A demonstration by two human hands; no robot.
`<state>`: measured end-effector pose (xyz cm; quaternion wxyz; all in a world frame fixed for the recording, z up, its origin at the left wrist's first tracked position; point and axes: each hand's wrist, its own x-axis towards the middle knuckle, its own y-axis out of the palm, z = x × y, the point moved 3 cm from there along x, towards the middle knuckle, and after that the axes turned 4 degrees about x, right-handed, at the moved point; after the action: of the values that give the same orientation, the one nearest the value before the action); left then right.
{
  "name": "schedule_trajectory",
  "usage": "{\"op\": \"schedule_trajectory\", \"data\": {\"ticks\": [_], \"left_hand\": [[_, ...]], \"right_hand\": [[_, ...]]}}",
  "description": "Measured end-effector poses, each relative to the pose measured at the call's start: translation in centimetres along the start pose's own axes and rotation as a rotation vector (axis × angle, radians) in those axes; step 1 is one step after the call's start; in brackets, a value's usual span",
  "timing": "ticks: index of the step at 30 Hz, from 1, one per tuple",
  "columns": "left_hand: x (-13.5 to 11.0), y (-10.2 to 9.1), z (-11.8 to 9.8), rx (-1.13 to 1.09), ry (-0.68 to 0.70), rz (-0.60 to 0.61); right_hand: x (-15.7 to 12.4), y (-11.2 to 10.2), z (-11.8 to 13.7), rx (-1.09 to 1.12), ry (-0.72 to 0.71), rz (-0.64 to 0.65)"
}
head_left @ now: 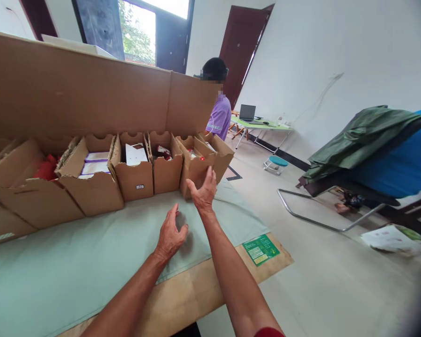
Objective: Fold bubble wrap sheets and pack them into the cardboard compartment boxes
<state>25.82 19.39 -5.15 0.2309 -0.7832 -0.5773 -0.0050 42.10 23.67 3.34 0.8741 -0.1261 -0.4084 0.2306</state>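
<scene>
My right hand [203, 189] is raised with its fingers spread, in front of a cardboard bin [186, 173] near the right end of a row. Whether its fingertips touch the bin, I cannot tell. My left hand [171, 232] hovers lower over the pale green cloth [133, 243], thumb apart from the fingers, holding nothing. Other bins stand to the left: one bin [167, 175] with small red and white packets, another bin [135, 180] with a white box [136, 154], and a bin [94, 194] with purple-edged white packs [95, 167]. Farther left, red cloth-like stuff [47, 167] shows.
A tall cardboard panel [91, 93] rises behind the bins. A green card [261, 249] lies on the table's bare corner. Beyond are a person in a purple shirt [220, 117], a table with a laptop [247, 112], a blue-topped stool [278, 161] and a draped chair [363, 135].
</scene>
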Motion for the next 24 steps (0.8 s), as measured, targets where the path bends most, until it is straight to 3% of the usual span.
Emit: {"op": "schedule_trajectory", "data": {"ticks": [4,9,13,17,21,24], "left_hand": [[0.0,-0.1,-0.1,-0.002,0.004,-0.011],[-0.1,0.0,-0.3,-0.006,-0.035,0.001],[-0.3,-0.1,-0.9,0.032,-0.062,0.014],[0.7,-0.5,-2.8,0.073,-0.058,0.002],[4.7,-0.9,-5.5,0.133,-0.042,-0.032],[8.4,-0.2,-6.4,0.170,-0.060,-0.014]], "right_hand": [[-0.8,0.8,-1.3,-0.042,0.055,0.220],[-0.6,-2.3,-4.7,0.066,0.180,0.193],[3.6,-4.3,-7.4,0.180,0.243,0.133],[9.5,-4.1,-9.6,0.326,0.367,0.144],[13.9,-2.3,-11.1,0.382,0.497,0.277],[15.7,-1.2,-11.6,0.358,0.509,0.367]]}}
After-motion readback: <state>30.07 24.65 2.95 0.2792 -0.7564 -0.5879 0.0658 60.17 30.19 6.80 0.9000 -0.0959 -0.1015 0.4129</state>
